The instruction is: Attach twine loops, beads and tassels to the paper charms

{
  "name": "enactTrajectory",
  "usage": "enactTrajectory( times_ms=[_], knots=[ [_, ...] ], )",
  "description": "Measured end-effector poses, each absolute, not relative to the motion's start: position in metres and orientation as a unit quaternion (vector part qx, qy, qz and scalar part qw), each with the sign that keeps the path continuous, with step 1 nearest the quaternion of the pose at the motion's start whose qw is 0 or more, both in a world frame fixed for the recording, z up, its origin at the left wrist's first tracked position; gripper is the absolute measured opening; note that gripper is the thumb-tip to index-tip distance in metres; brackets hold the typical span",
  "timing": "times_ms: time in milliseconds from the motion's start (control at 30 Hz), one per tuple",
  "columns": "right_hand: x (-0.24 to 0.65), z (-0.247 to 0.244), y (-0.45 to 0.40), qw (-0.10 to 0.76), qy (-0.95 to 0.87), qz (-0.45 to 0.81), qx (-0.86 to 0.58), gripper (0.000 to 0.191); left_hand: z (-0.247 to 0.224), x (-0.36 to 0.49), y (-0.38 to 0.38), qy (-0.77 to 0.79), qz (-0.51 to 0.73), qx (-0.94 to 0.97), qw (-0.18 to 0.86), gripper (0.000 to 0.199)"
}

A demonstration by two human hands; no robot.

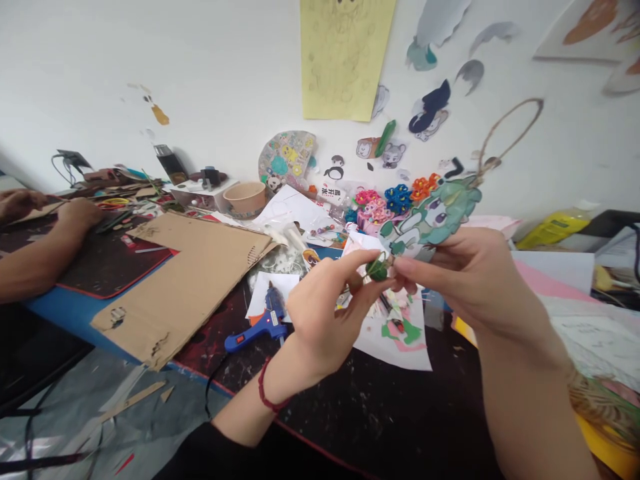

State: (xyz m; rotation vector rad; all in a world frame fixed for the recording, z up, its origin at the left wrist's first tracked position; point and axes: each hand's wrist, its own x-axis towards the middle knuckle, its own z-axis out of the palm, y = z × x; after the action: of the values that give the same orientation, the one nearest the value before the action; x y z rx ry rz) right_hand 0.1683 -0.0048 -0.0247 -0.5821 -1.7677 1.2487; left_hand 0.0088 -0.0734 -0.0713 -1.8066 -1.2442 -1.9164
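My left hand, with a red bracelet at the wrist, pinches a small dark green bead-like piece between thumb and fingers. Close against it, my right hand is closed on a green cartoon-character ornament topped by a loop of brown twine. The fingertips of both hands meet near the ornament's lower left end, where a thin cord shows by the green piece. Beneath the hands lies a white paper with green and pink scraps. A blue glue gun rests left of my left hand.
Large cardboard sheets cover the table's left part. At far left another person's arm works over a dark mat. Behind stand a paper bowl and colourful flowers. A yellow bottle leans at right.
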Motion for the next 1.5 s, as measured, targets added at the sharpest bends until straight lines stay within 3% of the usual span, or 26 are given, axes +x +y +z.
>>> enactTrajectory(
  times_ms=[267,467,600,800,900,1000,1100,1267,1500],
  knots=[
    [0.164,-0.024,-0.002,0.412,-0.717,0.514,-0.227,0.016,-0.072,0.006,-0.074,-0.394,-0.668,-0.622,0.111,0.028],
    [0.161,-0.024,-0.007,0.430,-0.720,0.488,-0.242,0.005,-0.073,0.004,-0.074,-0.387,-0.664,-0.626,0.132,0.026],
    [0.161,-0.027,-0.005,0.426,-0.727,0.478,-0.250,0.009,-0.071,0.004,-0.077,-0.402,-0.650,-0.636,0.107,0.027],
    [0.165,-0.032,0.010,0.426,-0.705,0.533,-0.194,0.013,-0.075,-0.020,-0.082,-0.495,-0.568,-0.628,-0.193,0.044],
    [0.167,-0.031,0.012,0.421,-0.703,0.544,-0.180,0.008,-0.072,-0.038,-0.080,-0.490,-0.490,-0.607,-0.389,0.037],
    [0.169,-0.032,0.015,0.415,-0.714,0.535,-0.181,0.008,-0.064,-0.047,-0.076,-0.486,-0.452,-0.561,-0.495,0.029],
    [0.168,-0.034,0.018,0.403,-0.733,0.518,-0.180,0.009,-0.057,-0.045,-0.072,-0.473,-0.432,-0.585,-0.497,0.031],
    [0.160,-0.037,0.017,0.379,-0.715,0.569,-0.146,0.006,-0.050,-0.039,-0.064,-0.473,-0.392,-0.670,-0.416,0.038],
    [0.149,-0.038,0.014,0.290,-0.741,0.597,-0.104,0.009,-0.054,-0.042,-0.047,-0.440,-0.353,-0.734,-0.378,0.027]
  ],
)
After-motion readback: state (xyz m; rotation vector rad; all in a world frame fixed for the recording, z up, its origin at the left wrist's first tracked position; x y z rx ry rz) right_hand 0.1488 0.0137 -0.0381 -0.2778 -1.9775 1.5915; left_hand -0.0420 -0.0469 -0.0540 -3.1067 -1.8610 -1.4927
